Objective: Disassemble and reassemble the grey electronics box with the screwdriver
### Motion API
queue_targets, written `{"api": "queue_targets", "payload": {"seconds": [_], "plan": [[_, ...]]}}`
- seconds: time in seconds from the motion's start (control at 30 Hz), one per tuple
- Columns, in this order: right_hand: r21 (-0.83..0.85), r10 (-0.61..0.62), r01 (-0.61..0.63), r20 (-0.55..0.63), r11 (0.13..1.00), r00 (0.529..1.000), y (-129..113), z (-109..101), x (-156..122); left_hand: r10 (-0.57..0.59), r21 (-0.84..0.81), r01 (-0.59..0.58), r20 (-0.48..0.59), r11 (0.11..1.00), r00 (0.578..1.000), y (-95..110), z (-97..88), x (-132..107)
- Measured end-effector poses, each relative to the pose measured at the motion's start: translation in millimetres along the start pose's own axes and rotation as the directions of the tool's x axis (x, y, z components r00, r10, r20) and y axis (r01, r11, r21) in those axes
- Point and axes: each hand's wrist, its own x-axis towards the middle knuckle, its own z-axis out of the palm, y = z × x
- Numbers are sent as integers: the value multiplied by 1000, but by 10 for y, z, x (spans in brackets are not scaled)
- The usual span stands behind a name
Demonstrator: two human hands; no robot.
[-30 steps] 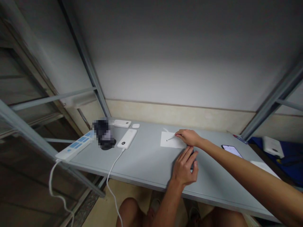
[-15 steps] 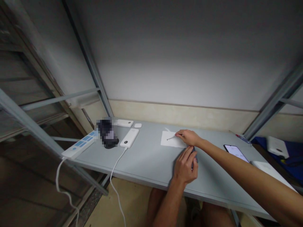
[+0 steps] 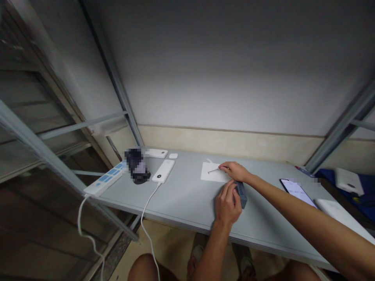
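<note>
My right hand [image 3: 235, 171] reaches across the grey table [image 3: 187, 199] and pinches a thin metal tool [image 3: 214, 170] whose tip rests on a white sheet of paper [image 3: 213, 174]. My left hand [image 3: 227, 204] is curled around a small dark grey box [image 3: 241, 192] with a row of holes on its side, lying just behind the right wrist. Both hands are closed on what they hold.
A white power bank [image 3: 163, 171] with a cable hanging off the table edge, a white power strip [image 3: 106, 179], a dark blurred object [image 3: 137, 166] and small white devices [image 3: 158, 153] lie at the left. A phone [image 3: 297, 190] with a lit screen lies right. Metal frame posts stand both sides.
My left hand has drawn back a little and tipped the dark box so its holed side now shows. The right hand stays on the tool. The view has shifted slightly.
</note>
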Motion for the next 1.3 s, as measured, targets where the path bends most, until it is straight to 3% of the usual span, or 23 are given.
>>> {"api": "queue_targets", "payload": {"seconds": [0.13, 0.2, 0.23, 0.27, 0.3, 0.33, 0.37, 0.4, 0.53, 0.6, 0.77, 0.93, 1.3], "plan": [[78, 20, -15, -64, 997, 998, 36, 14, -12, -33, -42, 32, -23, 999, 999, -49, 39, -2], [119, 35, -21, -114, 993, 993, 49, -3, -72, -178, -113, 166, -105, 980, 978, -128, 34, 19], [140, 44, -23, -144, 990, 989, 54, -16, -123, -296, -166, 269, -167, 949, 940, -181, 25, 36], [160, 55, -27, -174, 987, 983, 59, -32, -188, -437, -234, 385, -238, 893, 868, -240, 12, 54], [179, 69, -32, -206, 983, 976, 65, -48, -268, -566, -309, 484, -301, 819, 767, -298, -2, 72], [200, 89, -40, -240, 979, 967, 71, -62, -361, -649, -377, 534, -334, 757, 684, -350, -15, 89], [225, 112, -49, -277, 973, 954, 79, -73, -464, -686, -431, 543, -333, 721, 647, -391, -27, 103], [264, 138, -51, -322, 963, 937, 89, -77, -574, -694, -465, 535, -299, 705, 654, -416, -36, 115], [483, 269, 0, -487, 876, 831, 138, -6, -997, -617, -512, 505, -64, 695, 784, -379, -57, 146], [547, 319, 21, -517, 837, 794, 153, 85, -1150, -590, -530, 510, 23, 678, 807, -321, -67, 161], [644, 384, 73, -538, 761, 750, 134, 339, -1333, -553, -541, 529, 136, 654, 822, -224, -81, 193], [691, 438, 78, -536, 718, 722, 141, 422, -1395, -541, -481, 560, 193, 675, 818, -206, -74, 201], [685, 425, 55, -510, 726, 748, 140, 438, -1410, -547, -430, 566, 181, 704, 818, -226, -30, 182]]}}
